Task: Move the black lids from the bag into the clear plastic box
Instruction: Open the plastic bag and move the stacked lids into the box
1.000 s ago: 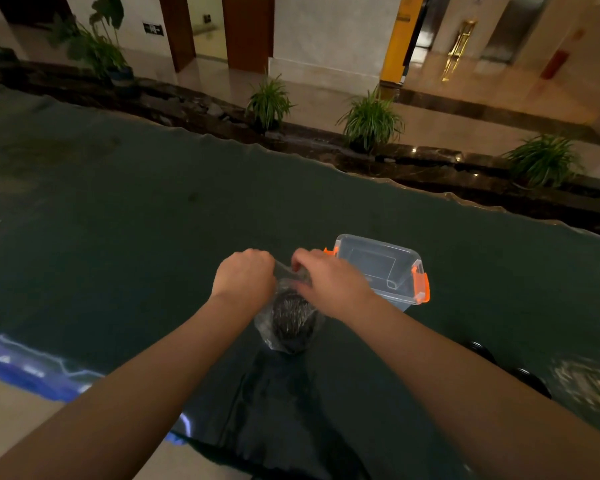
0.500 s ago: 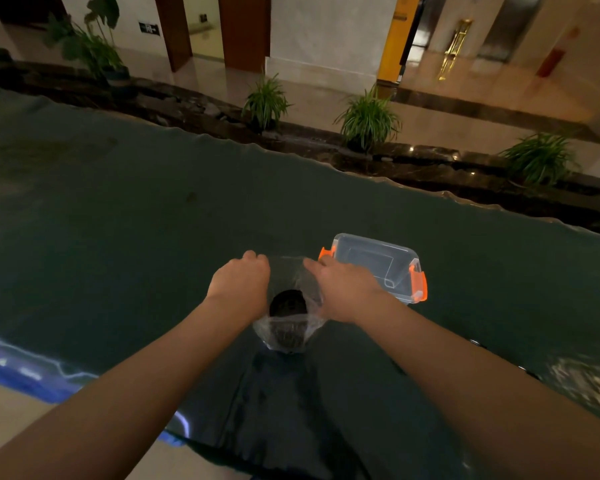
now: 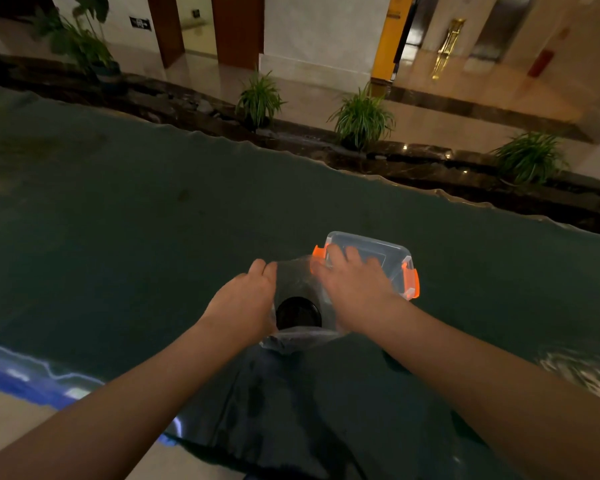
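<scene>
A clear plastic bag (image 3: 297,278) stands on the dark green table, its mouth pulled wide. My left hand (image 3: 246,299) grips the bag's left edge and my right hand (image 3: 352,282) grips its right edge. Inside the bag a round black lid (image 3: 298,312) shows from above. Just behind my right hand sits the clear plastic box (image 3: 392,261) with orange latches, open at the top; my fingers overlap its near left corner. Whether anything lies in the box is hard to tell.
The dark green table cover (image 3: 118,220) stretches far to the left and back. Its near edge drops off at the lower left by a blue strip (image 3: 18,379). Potted plants (image 3: 361,119) line a dark ledge beyond the table.
Both hands have pulled apart, opening the bag's mouth from a bunched top to a wide opening. The black lid inside is now exposed. My right hand moved toward the box.
</scene>
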Action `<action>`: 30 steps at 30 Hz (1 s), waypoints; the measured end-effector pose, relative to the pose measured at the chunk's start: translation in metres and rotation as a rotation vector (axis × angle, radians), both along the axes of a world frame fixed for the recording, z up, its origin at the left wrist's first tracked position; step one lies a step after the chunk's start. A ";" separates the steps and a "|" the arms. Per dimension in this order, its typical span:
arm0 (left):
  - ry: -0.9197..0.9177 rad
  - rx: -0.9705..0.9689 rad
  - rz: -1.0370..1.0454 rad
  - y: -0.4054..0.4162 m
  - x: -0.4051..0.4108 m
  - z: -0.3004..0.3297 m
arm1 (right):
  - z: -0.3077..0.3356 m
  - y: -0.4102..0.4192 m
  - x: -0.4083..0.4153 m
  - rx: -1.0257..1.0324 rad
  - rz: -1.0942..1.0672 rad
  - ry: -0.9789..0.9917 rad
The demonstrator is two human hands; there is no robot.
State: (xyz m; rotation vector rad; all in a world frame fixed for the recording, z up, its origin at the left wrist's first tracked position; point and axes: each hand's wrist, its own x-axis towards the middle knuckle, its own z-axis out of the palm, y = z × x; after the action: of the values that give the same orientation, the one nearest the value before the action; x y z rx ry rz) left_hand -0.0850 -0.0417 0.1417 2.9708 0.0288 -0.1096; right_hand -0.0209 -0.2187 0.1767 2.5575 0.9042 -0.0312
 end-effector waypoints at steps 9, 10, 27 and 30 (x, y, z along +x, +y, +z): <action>-0.061 -0.043 -0.039 0.000 -0.007 -0.017 | -0.016 0.029 -0.007 0.104 0.279 0.257; -0.071 -0.044 -0.037 0.002 -0.007 -0.019 | -0.018 0.033 -0.003 0.082 0.264 0.297; 0.022 -0.475 0.247 0.077 -0.025 -0.103 | -0.073 0.077 0.032 -0.028 0.325 0.397; 0.139 -0.468 0.172 0.072 -0.019 -0.123 | -0.083 0.077 0.036 -0.103 0.345 0.365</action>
State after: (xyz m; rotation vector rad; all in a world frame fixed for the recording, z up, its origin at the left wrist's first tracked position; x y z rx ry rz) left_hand -0.1040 0.0302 0.0185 2.4767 0.2401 -0.2606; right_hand 0.0154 -0.1413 0.0936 2.3046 1.4288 -0.4410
